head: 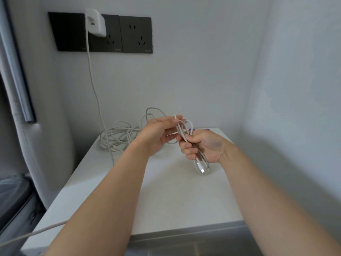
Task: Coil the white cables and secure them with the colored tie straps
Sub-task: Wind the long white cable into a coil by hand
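Currently: right hand (204, 146) has its fist wrapped round a folded white cable bundle (202, 167), held above the far middle of the table (166, 196). Loops stick out top and bottom, with a connector in the lower loop. Left hand (158, 133) pinches the cable's free end at the bundle's top. A second white cable (118, 135) lies heaped at the far-left corner. Purple sliver (207, 129) at the far edge, possibly a tie strap. White charger (96, 23) sits in a wall socket.
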